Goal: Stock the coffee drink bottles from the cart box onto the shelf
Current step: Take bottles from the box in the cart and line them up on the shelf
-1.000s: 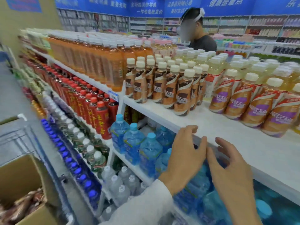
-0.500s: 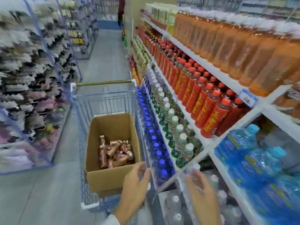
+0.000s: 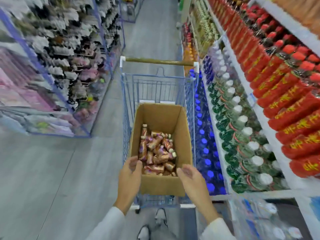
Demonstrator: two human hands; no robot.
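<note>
Reach into the tall brown cardboard box (image 3: 162,185), which sits in the blue wire cart (image 3: 155,84); the small brown-and-purple coffee drink bottles (image 3: 155,153) lie jumbled at its bottom. My left hand (image 3: 131,172) and right hand (image 3: 188,174) hover at the near rim; both are empty, with fingers loosely spread and palms facing. The step seems best done by lowering both hands inside; gripping one bottle body each; lifting clear of the cardboard wall before turning to the white shelf (image 3: 282,163) on my right.
</note>
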